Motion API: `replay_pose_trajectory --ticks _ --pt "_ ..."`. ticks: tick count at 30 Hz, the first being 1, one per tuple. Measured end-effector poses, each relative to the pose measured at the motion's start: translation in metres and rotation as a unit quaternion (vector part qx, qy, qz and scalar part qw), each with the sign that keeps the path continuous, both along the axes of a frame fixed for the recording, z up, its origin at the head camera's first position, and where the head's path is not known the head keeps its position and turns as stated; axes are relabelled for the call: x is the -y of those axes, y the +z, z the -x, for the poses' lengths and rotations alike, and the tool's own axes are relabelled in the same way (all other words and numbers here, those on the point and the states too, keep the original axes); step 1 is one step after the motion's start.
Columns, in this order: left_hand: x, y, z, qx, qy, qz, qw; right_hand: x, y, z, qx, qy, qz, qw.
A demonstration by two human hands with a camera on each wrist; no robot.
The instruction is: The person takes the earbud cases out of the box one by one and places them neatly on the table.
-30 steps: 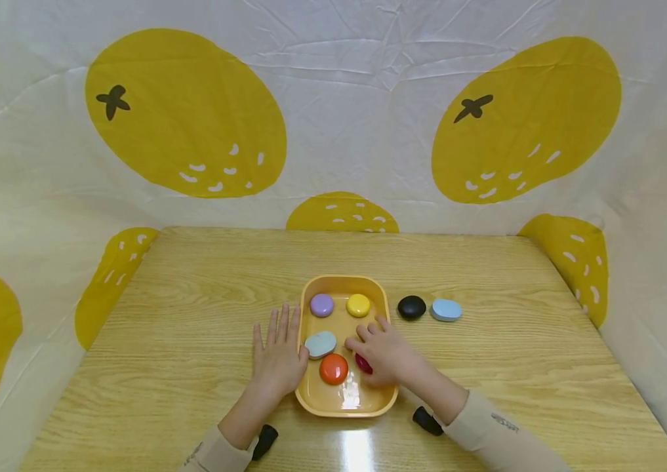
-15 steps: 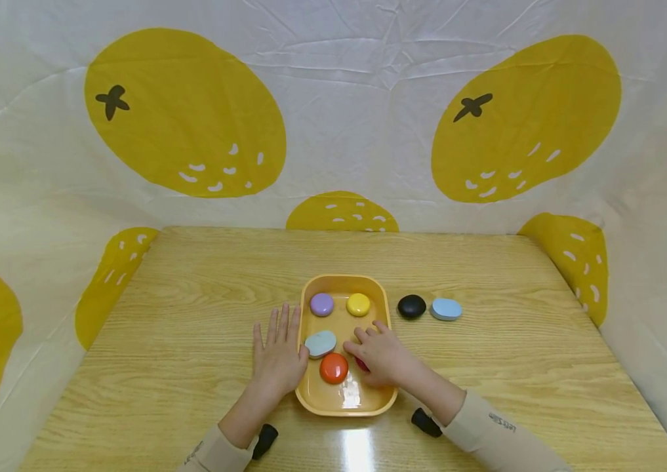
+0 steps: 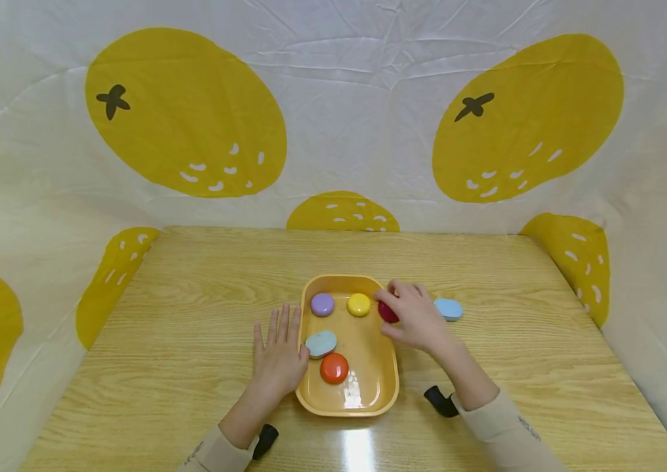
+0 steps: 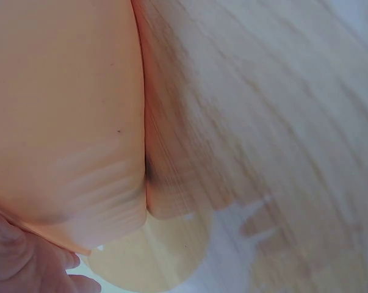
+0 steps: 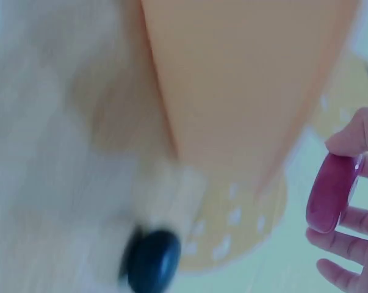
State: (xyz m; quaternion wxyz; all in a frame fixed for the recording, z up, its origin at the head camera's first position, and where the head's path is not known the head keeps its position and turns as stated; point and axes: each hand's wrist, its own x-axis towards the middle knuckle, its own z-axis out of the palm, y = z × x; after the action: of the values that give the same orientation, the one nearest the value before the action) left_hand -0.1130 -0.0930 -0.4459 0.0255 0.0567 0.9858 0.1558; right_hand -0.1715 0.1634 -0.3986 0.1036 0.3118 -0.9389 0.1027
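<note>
My right hand (image 3: pixel 418 321) pinches a glossy dark red rounded stone (image 5: pixel 331 192) between thumb and fingers. In the head view it is over the upper right rim of the yellow tray (image 3: pixel 368 357). My left hand (image 3: pixel 277 367) lies along the tray's left wall with straight fingers, its thumb over the rim. Inside the tray are a purple stone (image 3: pixel 323 305), a yellow stone (image 3: pixel 359 305), a pale grey-blue oval stone (image 3: pixel 321 343) and an orange-red stone (image 3: pixel 334 368). A black stone (image 5: pixel 153 261) shows in the right wrist view; my right hand hides it in the head view.
A light blue oval stone (image 3: pixel 448 309) lies on the wooden table (image 3: pixel 203 288), to the right of my right hand. White cloth with yellow fruit prints (image 3: pixel 191 118) hangs behind and beside the table. Black wrist-worn pieces (image 3: pixel 442 401) stick out near both cuffs.
My right hand has lifted the dark red stone from the tray's right side and moved it up and right to the rim. The left hand stays in place.
</note>
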Motion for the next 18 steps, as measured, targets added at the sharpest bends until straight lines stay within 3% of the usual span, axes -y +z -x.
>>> replay_pose_trajectory --ticks 4,9,18 --pt "0.000 0.000 0.000 -0.001 0.000 -0.001 1.0000 -0.033 0.001 0.012 0.011 -0.070 0.038 0.9968" --pt "0.000 0.000 0.000 -0.003 -0.002 0.000 1.0000 -0.074 -0.005 0.021 0.036 -0.145 0.072 0.9861" --pt "0.000 0.001 0.000 -0.005 -0.001 -0.005 1.0000 -0.123 -0.021 0.025 0.106 -0.244 0.076 0.9609"
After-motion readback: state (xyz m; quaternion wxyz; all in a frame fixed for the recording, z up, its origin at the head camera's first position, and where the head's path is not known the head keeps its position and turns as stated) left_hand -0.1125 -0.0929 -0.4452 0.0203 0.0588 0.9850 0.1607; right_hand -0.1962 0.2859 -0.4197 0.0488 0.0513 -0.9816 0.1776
